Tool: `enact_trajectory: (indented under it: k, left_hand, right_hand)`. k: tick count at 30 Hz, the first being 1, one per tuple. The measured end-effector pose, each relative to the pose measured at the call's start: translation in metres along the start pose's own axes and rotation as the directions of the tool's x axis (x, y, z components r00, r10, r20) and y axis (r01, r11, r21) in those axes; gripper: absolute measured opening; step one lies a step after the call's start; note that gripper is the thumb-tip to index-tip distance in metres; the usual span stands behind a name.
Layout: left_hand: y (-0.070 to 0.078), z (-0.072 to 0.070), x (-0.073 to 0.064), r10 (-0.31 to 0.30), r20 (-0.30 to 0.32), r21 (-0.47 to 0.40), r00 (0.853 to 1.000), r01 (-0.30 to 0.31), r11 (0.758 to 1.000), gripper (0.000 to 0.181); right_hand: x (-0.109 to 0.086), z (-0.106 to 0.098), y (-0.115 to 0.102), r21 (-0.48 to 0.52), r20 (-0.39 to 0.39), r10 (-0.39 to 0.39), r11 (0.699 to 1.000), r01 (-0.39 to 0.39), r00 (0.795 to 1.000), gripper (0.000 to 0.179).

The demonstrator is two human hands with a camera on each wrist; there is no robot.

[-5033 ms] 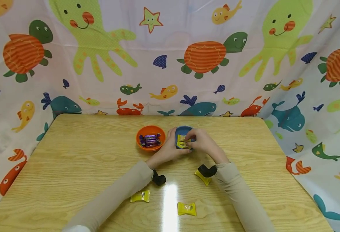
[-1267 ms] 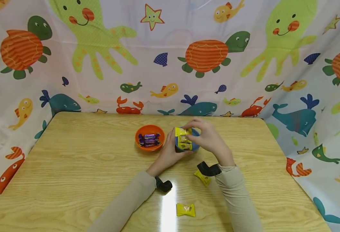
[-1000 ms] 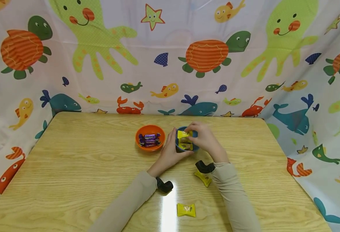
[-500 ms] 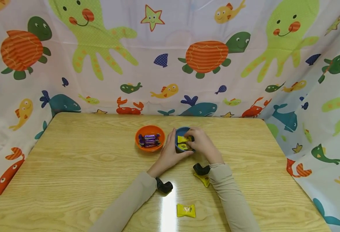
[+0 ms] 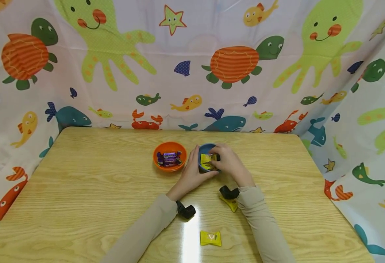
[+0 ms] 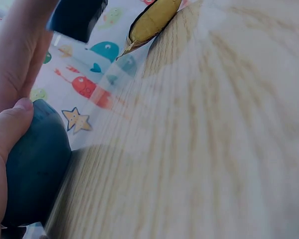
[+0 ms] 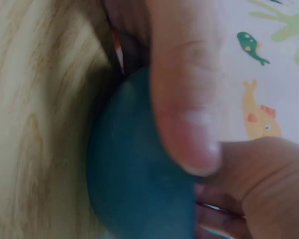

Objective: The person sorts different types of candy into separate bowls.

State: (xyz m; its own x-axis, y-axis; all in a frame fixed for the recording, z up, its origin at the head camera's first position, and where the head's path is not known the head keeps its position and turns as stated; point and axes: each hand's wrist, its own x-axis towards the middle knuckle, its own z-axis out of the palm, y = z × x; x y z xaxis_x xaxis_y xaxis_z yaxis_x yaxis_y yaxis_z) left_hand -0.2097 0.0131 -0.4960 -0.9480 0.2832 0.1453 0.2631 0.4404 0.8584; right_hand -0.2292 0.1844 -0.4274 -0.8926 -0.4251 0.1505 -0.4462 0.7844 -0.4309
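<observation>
My left hand (image 5: 191,173) holds the blue bowl (image 5: 204,147) from its left and near side. In the left wrist view its thumb lies against the wall of the bowl (image 6: 35,164). My right hand (image 5: 230,162) reaches over the right rim, fingers curled down into the bowl. Its fingertips pinch at the yellow-wrapped candies (image 5: 206,157) lying there, partly covered by the fingers. In the right wrist view a thumb presses on the outside of the bowl (image 7: 132,164), and the candies are hidden.
An orange bowl (image 5: 157,150) with several purple-wrapped candies (image 5: 169,159) stands just left. One yellow-wrapped candy (image 5: 210,238) lies near the table's front; another (image 5: 230,205) lies partly beneath the right wrist's black camera mount (image 5: 229,192). A sea-animal curtain (image 5: 185,44) surrounds the table (image 5: 97,175).
My right hand has come down with a yellow candy from above the bowl into it. The left candy seen on the table 5 seconds ago is gone from there. My left hand stays on the bowl.
</observation>
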Motion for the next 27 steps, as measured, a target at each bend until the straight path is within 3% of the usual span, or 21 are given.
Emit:
enact_trajectory:
  k: [8, 16, 22, 27]
  left_hand:
    - [0.000, 0.000, -0.001, -0.002, 0.003, -0.005, 1.000, 0.002, 1.000, 0.117]
    - [0.002, 0.001, 0.000, -0.014, 0.003, 0.012, 1.000, 0.014, 1.000, 0.118]
    - [0.003, 0.000, -0.001, -0.028, -0.008, 0.018, 1.000, 0.028, 0.999, 0.118]
    - [0.002, -0.001, 0.000, -0.022, -0.008, 0.028, 1.000, 0.023, 0.999, 0.120]
  right_hand:
    - [-0.030, -0.022, -0.003, 0.205, -0.127, -0.051, 0.976, 0.076, 0.991, 0.024]
    - [-0.070, -0.036, -0.007, 0.211, -0.168, -0.008, 0.977, 0.044, 0.986, 0.017]
    - [-0.096, -0.025, -0.005, 0.200, -0.119, 0.006, 0.980, 0.018, 0.993, 0.014]
    - [-0.113, -0.011, -0.003, 0.142, 0.055, 0.056, 0.988, -0.064, 0.997, 0.037]
